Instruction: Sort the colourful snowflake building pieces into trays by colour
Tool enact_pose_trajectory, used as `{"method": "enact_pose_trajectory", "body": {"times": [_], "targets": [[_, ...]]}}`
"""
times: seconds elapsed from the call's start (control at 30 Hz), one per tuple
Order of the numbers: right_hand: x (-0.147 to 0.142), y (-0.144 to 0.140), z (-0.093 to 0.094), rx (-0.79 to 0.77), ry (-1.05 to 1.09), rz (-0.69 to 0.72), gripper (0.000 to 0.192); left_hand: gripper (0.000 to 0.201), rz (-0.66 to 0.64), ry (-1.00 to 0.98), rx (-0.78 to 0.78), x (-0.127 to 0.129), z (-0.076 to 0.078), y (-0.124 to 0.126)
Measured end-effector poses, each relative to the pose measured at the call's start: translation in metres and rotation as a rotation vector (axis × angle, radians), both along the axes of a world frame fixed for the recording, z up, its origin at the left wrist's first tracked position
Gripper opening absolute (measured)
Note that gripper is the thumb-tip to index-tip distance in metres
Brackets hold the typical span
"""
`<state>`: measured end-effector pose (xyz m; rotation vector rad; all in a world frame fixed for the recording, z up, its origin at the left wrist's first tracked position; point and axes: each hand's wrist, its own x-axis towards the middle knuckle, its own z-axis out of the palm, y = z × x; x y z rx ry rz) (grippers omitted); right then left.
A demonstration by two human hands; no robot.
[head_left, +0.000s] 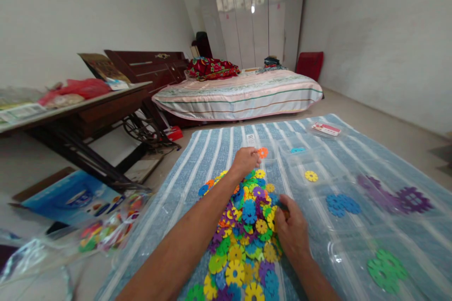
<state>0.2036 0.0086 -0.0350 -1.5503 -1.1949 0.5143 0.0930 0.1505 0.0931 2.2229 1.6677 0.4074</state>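
A heap of flat plastic snowflake discs (243, 240) in many colours lies on a blue striped cloth (212, 150). My left hand (245, 161) reaches past the far end of the heap and pinches an orange disc (262, 152). My right hand (293, 233) rests on the right edge of the heap, fingers curled on a piece that I cannot make out. Sorted discs lie to the right in clear trays: yellow (311, 176), blue (342, 204), purple (395, 197), green (386, 268).
A bed (240, 94) stands beyond the cloth, with white wardrobes (250, 23) behind it. A dark sewing-machine table (95, 113) is at the left. A plastic bag of discs (106, 233) and a blue box (74, 197) lie on the floor at left.
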Motion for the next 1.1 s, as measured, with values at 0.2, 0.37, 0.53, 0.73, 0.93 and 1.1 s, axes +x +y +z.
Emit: {"method": "enact_pose_trajectory", "body": {"times": [0.2, 0.37, 0.53, 0.73, 0.93, 1.1], "targets": [[0.001, 0.000, -0.005, 0.020, 0.007, 0.001, 0.040, 0.034, 0.072, -0.035, -0.028, -0.008, 0.004, 0.013], [0.000, 0.001, -0.006, 0.023, 0.011, -0.005, 0.041, 0.018, -0.100, 0.103, -0.060, -0.024, -0.006, -0.021], [0.000, 0.000, -0.003, 0.013, -0.016, 0.014, 0.042, 0.015, -0.198, 0.249, -0.043, -0.031, -0.018, -0.042], [0.001, 0.001, -0.003, -0.007, -0.034, 0.026, 0.044, 0.025, -0.246, 0.347, 0.004, -0.023, -0.023, -0.048], [0.002, 0.001, -0.005, 0.024, -0.046, 0.039, 0.041, 0.024, -0.263, 0.408, -0.010, -0.012, -0.026, -0.047], [0.002, 0.002, -0.007, 0.029, -0.061, 0.038, 0.040, 0.024, -0.250, 0.464, -0.045, 0.000, -0.024, -0.044]]}}
